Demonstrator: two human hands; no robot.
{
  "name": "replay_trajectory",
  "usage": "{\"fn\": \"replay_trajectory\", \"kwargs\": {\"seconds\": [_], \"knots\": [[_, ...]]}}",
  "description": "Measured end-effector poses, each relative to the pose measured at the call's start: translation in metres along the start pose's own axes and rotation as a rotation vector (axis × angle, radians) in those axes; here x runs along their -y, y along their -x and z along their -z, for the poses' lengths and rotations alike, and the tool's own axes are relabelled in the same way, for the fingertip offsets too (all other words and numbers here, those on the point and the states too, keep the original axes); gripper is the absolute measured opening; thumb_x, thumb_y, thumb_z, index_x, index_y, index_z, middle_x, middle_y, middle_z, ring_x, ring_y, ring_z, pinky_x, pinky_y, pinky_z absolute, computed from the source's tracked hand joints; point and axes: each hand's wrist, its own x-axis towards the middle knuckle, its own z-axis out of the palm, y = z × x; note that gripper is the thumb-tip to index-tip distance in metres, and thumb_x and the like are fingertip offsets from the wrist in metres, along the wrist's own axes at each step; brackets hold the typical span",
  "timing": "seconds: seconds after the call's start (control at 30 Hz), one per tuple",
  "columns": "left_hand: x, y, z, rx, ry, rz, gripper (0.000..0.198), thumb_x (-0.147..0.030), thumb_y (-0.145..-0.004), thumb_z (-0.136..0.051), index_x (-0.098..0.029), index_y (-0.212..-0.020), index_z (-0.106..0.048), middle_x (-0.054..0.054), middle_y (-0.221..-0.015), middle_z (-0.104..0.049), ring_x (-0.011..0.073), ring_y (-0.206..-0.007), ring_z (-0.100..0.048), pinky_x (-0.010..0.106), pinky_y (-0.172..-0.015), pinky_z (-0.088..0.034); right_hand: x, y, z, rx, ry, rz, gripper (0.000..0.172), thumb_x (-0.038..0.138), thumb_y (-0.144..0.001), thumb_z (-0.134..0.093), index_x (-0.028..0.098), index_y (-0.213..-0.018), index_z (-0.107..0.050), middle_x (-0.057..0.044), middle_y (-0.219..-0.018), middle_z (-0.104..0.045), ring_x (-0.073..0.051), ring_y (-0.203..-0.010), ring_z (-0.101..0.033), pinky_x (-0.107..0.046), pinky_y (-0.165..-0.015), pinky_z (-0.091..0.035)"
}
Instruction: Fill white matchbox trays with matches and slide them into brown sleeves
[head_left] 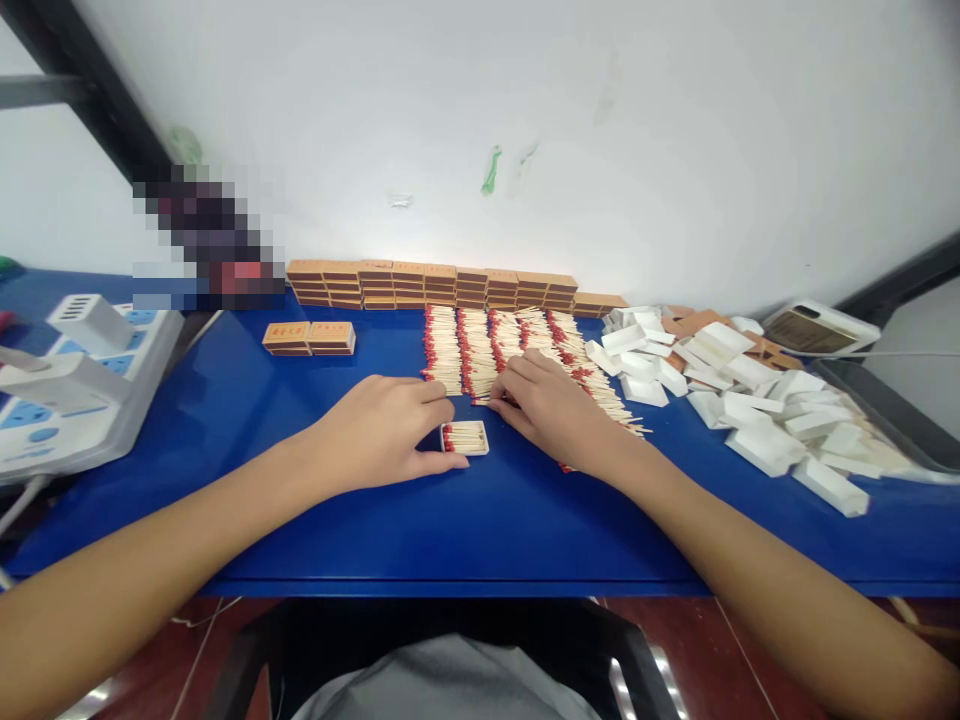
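My left hand (394, 425) is closed around the left end of a small white matchbox tray (484, 440), its thumb along the near side. Red-headed matches (468, 437) lie inside that tray, heads to the left. Over the rows of loose matches (444, 355), my right hand (544, 400) has its fingers curled and pinched at the near end of the middle rows, on matches there; the exact number between the fingertips is hidden. The rows lie side by side on the blue table (420, 540), and some matches show beneath my right wrist.
Stacked matchboxes (420, 285) line the wall, with a pair of matchboxes (289, 338) nearer on the left. White empty trays (765, 440) and brown sleeves (697, 322) pile up at right, beside a phone (821, 328). A power strip (112, 400) stands at far left.
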Motion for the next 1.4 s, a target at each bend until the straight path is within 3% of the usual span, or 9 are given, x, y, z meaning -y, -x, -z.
{"fn": "replay_trajectory", "kwargs": {"seconds": [0.3, 0.53, 1.03, 1.4], "knots": [[0.001, 0.000, -0.001, 0.019, 0.009, 0.019, 0.037, -0.054, -0.097, -0.074, -0.017, -0.092, -0.074, 0.002, -0.089, -0.074, 0.0219, -0.084, -0.073, 0.034, -0.068, -0.046, 0.012, 0.006, 0.016, -0.051, -0.157, -0.020, 0.012, 0.022, -0.108, -0.056, 0.020, -0.098, -0.062, -0.011, -0.099, -0.066, -0.029, -0.098, -0.056, -0.042, -0.086, -0.048], [0.001, 0.000, -0.002, -0.004, 0.011, -0.008, 0.039, -0.054, -0.098, -0.073, -0.016, -0.088, -0.072, 0.003, -0.087, -0.072, 0.0221, -0.079, -0.071, 0.034, -0.066, -0.043, 0.036, 0.005, 0.013, 0.026, -0.140, 0.055, 0.015, 0.020, -0.109, -0.053, 0.017, -0.098, -0.064, -0.012, -0.101, -0.066, -0.028, -0.100, -0.057, -0.044, -0.092, -0.049], [0.001, 0.000, -0.001, 0.002, -0.012, -0.011, 0.038, -0.054, -0.097, -0.074, -0.016, -0.089, -0.071, 0.002, -0.087, -0.071, 0.0217, -0.080, -0.072, 0.035, -0.066, -0.044, 0.035, 0.004, 0.007, -0.062, 0.019, 0.150, 0.029, 0.020, -0.113, -0.046, 0.015, -0.095, -0.068, -0.012, -0.092, -0.066, -0.025, -0.088, -0.056, -0.040, -0.083, -0.050], [0.001, 0.000, -0.003, 0.015, 0.004, 0.002, 0.040, -0.056, -0.098, -0.072, -0.017, -0.089, -0.072, 0.002, -0.088, -0.072, 0.0215, -0.079, -0.071, 0.035, -0.067, -0.043, 0.033, 0.006, 0.011, -0.047, -0.066, 0.139, 0.021, 0.026, -0.109, -0.058, 0.015, -0.096, -0.070, -0.011, -0.094, -0.067, -0.026, -0.092, -0.060, -0.039, -0.083, -0.051]]}}
